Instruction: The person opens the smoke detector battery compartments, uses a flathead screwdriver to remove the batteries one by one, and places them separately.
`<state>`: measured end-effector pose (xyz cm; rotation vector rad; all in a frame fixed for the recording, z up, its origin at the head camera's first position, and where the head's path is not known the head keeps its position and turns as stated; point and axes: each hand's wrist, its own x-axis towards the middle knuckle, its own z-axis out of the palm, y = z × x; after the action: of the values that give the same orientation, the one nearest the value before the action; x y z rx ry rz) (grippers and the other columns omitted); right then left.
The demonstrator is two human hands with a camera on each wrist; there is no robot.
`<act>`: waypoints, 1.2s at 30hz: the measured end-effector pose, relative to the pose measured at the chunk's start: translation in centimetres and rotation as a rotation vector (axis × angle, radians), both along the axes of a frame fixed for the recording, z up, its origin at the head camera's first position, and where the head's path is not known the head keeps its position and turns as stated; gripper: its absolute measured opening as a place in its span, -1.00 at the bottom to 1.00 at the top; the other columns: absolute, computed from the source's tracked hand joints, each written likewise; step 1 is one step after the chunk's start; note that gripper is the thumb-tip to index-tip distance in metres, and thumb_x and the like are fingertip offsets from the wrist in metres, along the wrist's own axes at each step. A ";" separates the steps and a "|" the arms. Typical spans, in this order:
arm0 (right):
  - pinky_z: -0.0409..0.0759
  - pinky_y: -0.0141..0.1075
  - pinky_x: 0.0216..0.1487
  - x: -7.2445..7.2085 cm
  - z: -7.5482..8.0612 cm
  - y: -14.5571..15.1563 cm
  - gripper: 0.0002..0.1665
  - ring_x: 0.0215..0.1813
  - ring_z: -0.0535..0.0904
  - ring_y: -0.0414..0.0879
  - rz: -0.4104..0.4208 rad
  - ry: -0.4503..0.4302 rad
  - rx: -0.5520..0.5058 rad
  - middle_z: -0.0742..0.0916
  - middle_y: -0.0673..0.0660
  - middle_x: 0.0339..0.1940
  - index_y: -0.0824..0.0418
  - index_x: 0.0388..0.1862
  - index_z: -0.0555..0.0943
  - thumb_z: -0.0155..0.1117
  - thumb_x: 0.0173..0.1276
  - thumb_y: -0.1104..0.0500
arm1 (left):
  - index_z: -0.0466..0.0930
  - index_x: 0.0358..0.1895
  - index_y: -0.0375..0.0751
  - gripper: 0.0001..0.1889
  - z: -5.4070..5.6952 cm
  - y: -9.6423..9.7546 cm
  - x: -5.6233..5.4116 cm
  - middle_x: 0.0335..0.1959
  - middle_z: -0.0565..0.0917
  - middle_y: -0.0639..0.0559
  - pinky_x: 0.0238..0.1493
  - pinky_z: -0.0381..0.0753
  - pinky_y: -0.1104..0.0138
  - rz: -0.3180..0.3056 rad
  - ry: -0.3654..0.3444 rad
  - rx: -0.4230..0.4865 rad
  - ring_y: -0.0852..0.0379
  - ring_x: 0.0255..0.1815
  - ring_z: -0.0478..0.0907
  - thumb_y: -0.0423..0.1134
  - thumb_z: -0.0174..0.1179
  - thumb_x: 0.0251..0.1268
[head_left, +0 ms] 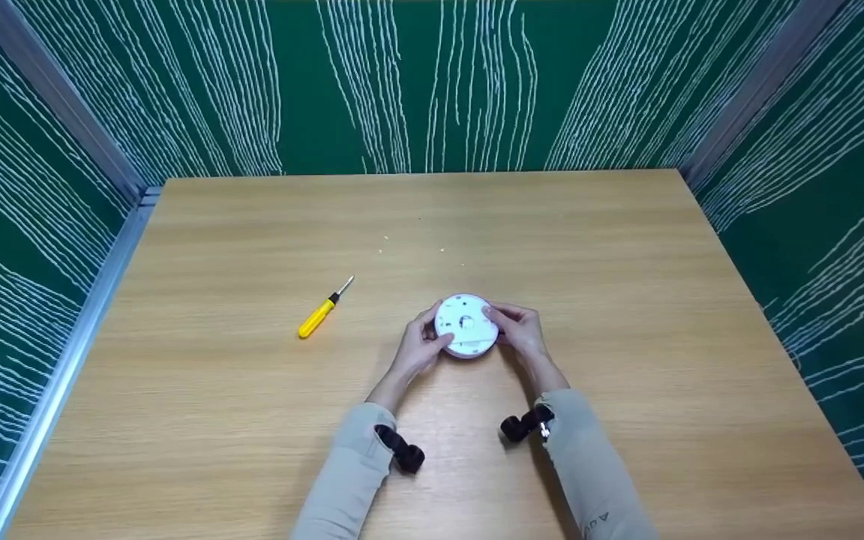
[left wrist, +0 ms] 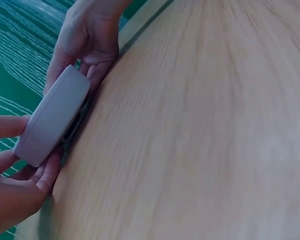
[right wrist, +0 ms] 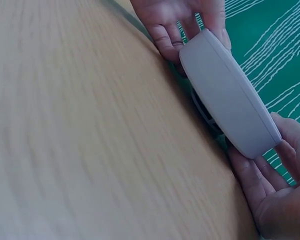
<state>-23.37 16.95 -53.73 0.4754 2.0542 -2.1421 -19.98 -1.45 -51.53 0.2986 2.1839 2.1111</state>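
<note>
Both hands hold a round white smoke detector (head_left: pixel 465 343) low over the table, its flat side with small holes and a central opening facing up. At its left edge my left hand (head_left: pixel 418 343) grips it, thumb on the top face and fingers beneath. My right hand (head_left: pixel 520 328) grips the right edge, its thumb also lying on the face. In the left wrist view the smooth side wall of the detector (left wrist: pixel 55 115) shows, with a dark slotted part underneath. The right wrist view shows the same wall from the other side, fingers of the right hand (right wrist: pixel 280 185) supporting it from below.
A screwdriver (head_left: pixel 317 318) with a yellow handle lies on the wooden table (head_left: pixel 214 420), left of the hands, tip pointing away. Several tiny pale bits lie farther back. Green walls (head_left: pixel 477 90) with white streaks enclose the back and sides.
</note>
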 end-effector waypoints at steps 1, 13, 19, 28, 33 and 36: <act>0.58 -0.39 -0.44 0.0 0.0 0.0 -0.58 -0.43 0.59 -0.19 0.000 -0.004 0.007 0.66 0.14 -0.26 0.36 -0.03 0.54 0.28 0.13 0.19 | 0.12 0.19 -0.61 -0.39 0.0 -0.1 0.0 0.15 0.26 -0.46 0.02 0.35 0.29 -0.004 -0.008 -0.001 -0.15 -0.01 0.31 -0.61 0.10 0.00; 0.57 -0.38 -0.49 -0.4 -0.4 0.1 -0.56 -0.48 0.57 -0.18 0.037 0.030 0.039 0.65 0.10 -0.37 0.37 -0.04 0.54 0.29 0.13 0.16 | 0.09 0.23 -0.55 -0.38 -1.2 0.0 -0.3 0.14 0.28 -0.41 -0.12 0.42 0.45 -0.006 -0.049 0.008 0.01 -0.10 0.36 -0.55 0.11 0.05; 0.57 -0.38 -0.51 -0.2 -0.2 -0.1 -0.59 -0.50 0.55 -0.20 0.035 0.071 0.050 0.62 0.08 -0.42 0.39 -0.05 0.54 0.27 0.15 0.18 | 0.11 0.26 -0.43 -0.37 -3.6 0.2 -1.2 0.23 0.22 -0.33 0.18 0.24 0.31 0.013 -0.060 0.018 -0.03 0.16 0.25 -0.44 0.14 0.10; 0.55 -0.44 -0.50 -0.1 0.1 -0.1 -0.62 -0.42 0.53 -0.21 0.064 0.121 0.162 0.63 0.19 -0.22 0.38 -0.05 0.54 0.23 0.18 0.20 | 0.11 0.29 -0.34 -0.35 -3.5 0.3 -1.2 0.27 0.19 -0.25 0.19 0.21 0.35 0.014 -0.101 -0.006 0.00 0.20 0.22 -0.36 0.16 0.13; 0.55 -0.42 -0.34 -0.1 0.5 0.3 -0.61 -0.23 0.53 -0.10 0.139 0.187 0.212 0.62 0.25 -0.14 0.36 -0.04 0.54 0.25 0.17 0.20 | 0.05 0.30 -0.39 -0.26 -1.9 0.0 -0.6 0.25 0.21 -0.28 -0.13 0.43 0.43 -0.017 -0.107 0.001 0.05 -0.10 0.38 -0.37 0.23 0.05; 0.52 -0.37 -0.19 0.2 1.1 0.6 -0.57 -0.12 0.51 0.02 0.208 0.237 0.235 0.60 0.27 -0.10 0.36 0.00 0.52 0.27 0.14 0.23 | 0.02 0.31 -0.40 -0.21 -1.2 -0.1 -0.1 0.23 0.23 -0.29 -0.21 0.48 0.42 -0.036 -0.098 0.001 0.07 -0.17 0.42 -0.40 0.27 0.00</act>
<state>-23.17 17.57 -52.60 0.0261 2.3757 -1.9267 -20.07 -1.52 -52.74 0.2277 2.1064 2.0624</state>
